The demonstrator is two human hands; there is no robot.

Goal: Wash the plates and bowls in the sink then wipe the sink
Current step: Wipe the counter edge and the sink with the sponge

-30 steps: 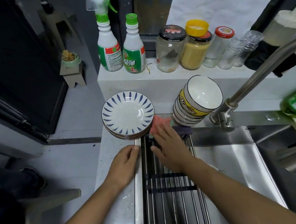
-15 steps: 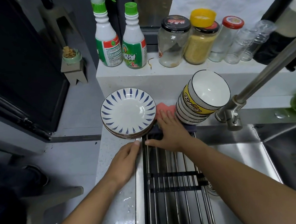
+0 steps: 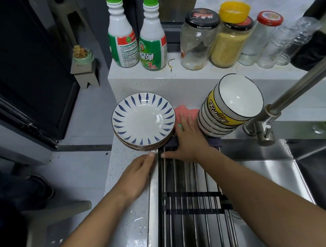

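Observation:
A stack of white plates with blue leaf marks sits on the counter behind the sink's left corner. To its right leans a stack of white and yellow bowls. A pink cloth lies between them. My right hand lies flat, fingers spread, on the far end of the roll-up metal rack and over the near edge of the cloth. My left hand rests palm down on the sink's left rim, holding nothing. The steel sink basin opens to the right of the rack.
The steel faucet slants over the basin from the right. Two green-capped cleaner bottles and several glass jars line the ledge behind. The speckled counter strip on the left is wet. A stool stands on the floor, far left.
My right hand slid away from me along the rack until its fingers reached the pink cloth between plates and bowls. My left hand stayed on the sink rim.

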